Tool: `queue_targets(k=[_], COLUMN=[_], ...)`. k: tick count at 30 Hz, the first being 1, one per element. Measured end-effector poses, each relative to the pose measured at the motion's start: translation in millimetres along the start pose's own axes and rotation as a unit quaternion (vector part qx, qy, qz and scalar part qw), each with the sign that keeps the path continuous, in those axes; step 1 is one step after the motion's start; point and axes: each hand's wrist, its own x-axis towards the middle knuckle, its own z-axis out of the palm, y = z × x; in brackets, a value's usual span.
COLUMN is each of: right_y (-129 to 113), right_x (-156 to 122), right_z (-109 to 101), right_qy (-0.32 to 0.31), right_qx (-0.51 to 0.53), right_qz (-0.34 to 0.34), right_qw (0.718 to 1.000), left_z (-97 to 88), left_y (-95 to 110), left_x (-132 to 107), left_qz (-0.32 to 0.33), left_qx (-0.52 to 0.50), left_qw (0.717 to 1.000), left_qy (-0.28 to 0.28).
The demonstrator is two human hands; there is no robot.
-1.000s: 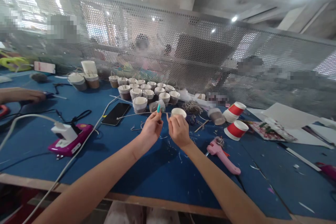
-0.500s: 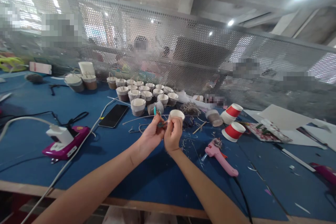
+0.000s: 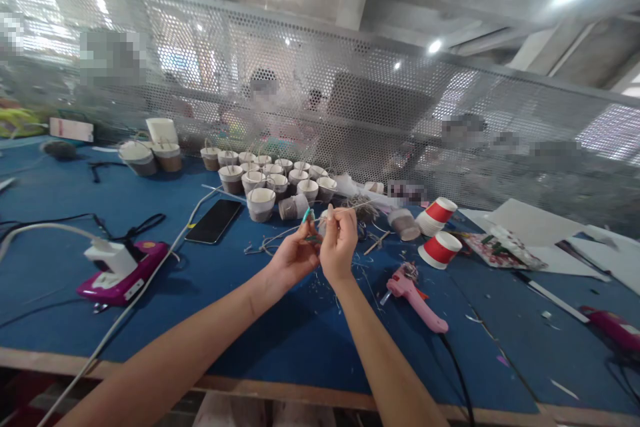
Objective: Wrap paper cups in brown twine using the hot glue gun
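My left hand (image 3: pixel 293 255) is closed around a small tool with teal-tipped handles (image 3: pixel 307 216), held above the blue table (image 3: pixel 280 347). My right hand (image 3: pixel 340 243) is closed in a pinch on a thin strand of twine (image 3: pixel 353 207) that runs up and to the right from its fingertips. The two hands touch each other at the fingers. A longer loop of twine (image 3: pixel 270 240) trails left over the table from them. Just behind the hands stands a cluster of several small twine-wrapped paper cups (image 3: pixel 273 180).
A pink glue gun (image 3: pixel 413 293) lies right of my hands. Two red paper cups (image 3: pixel 440 233) lie on their sides beyond it. A black phone (image 3: pixel 213 221) and a magenta-and-white device (image 3: pixel 120 267) with a cable sit at left. Paper sheets (image 3: pixel 540 230) lie far right. Perforated mesh (image 3: pixel 350 113) backs the table.
My hands have come together and risen slightly; the right hand's twine strand now points up-right. The other person's hand at the far left has left the view.
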Motion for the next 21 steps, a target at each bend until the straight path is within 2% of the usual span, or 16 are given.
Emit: queue_targets(k=[3, 8, 15, 18, 21], right_y=[0.8, -7.5, -7.9, -1.7, 6.1], right_x=[3.0, -6.7, -17.2, -13.3, -3.5], right_z=[-5.9, -0.6, 13.3, 11.3, 2.5], right_qy=[0.000, 0.032, 0.047, 0.031, -0.030], right_qx=[-0.024, -0.041, 0.016, 0.039, 0.067], right_qz=[-0.014, 0.018, 0.114, 0.149, 0.167], right_qw=[1.000, 0.998, 0.992, 0.988, 0.983], left_z=[-1.0, 2.7, 5.5, 2.2, -0.9], left_y=[0.6, -0.8, -0.4, 0.0, 2.0], left_x=[1.0, 1.9, 1.5, 1.8, 3.0], left_qz=[0.015, 0.056, 0.043, 0.041, 0.053], left_qx=[0.004, 0.020, 0.021, 0.041, 0.057], left_qw=[1.000, 0.998, 0.998, 0.998, 0.997], left_qy=[0.005, 0.016, 0.041, 0.030, 0.005])
